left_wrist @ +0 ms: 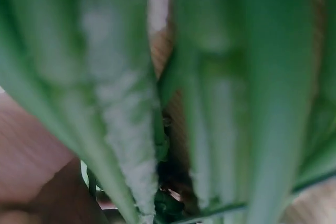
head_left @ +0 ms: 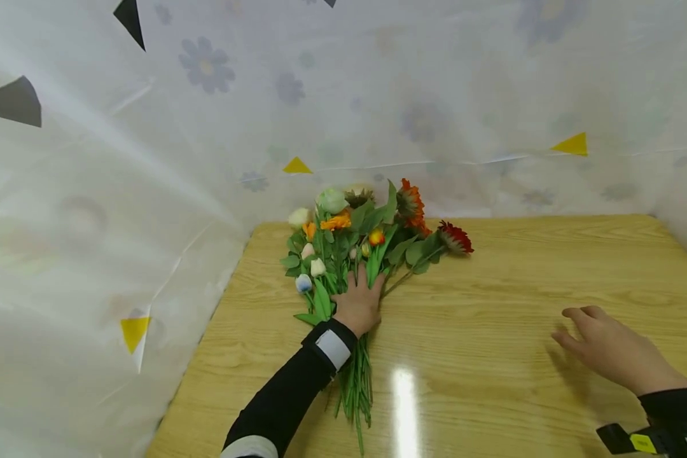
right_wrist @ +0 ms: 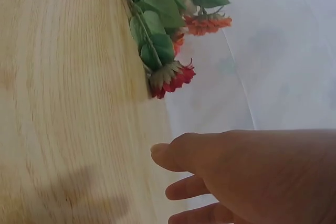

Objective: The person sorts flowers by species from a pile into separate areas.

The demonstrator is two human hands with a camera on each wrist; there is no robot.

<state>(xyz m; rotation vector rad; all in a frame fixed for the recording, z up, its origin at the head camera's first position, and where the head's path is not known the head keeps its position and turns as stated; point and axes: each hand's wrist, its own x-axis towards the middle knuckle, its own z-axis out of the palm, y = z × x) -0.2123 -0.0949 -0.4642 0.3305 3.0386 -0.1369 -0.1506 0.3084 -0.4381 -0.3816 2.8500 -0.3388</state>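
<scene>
A bunch of flowers (head_left: 349,235) in white, orange, yellow and red lies on the wooden table, its green stems (head_left: 355,388) toward the near edge. My left hand (head_left: 357,308) rests on top of the bunch just below the blooms, fingers spread and straight. Green stems (left_wrist: 215,103) fill the left wrist view, blurred and very close. Out to the right, my right hand (head_left: 612,346) hovers over the table with fingers loosely bent and holding nothing. A red flower (right_wrist: 170,80) at the bunch's right side appears beyond this hand (right_wrist: 226,171) in the right wrist view.
The wooden table (head_left: 492,299) reaches back to a white plastic sheet (head_left: 464,95) with printed flowers, which also hangs along the left side. Yellow triangles (head_left: 572,145) and dark pieces (head_left: 13,102) stick to the sheet. Light glares off the tabletop near the front.
</scene>
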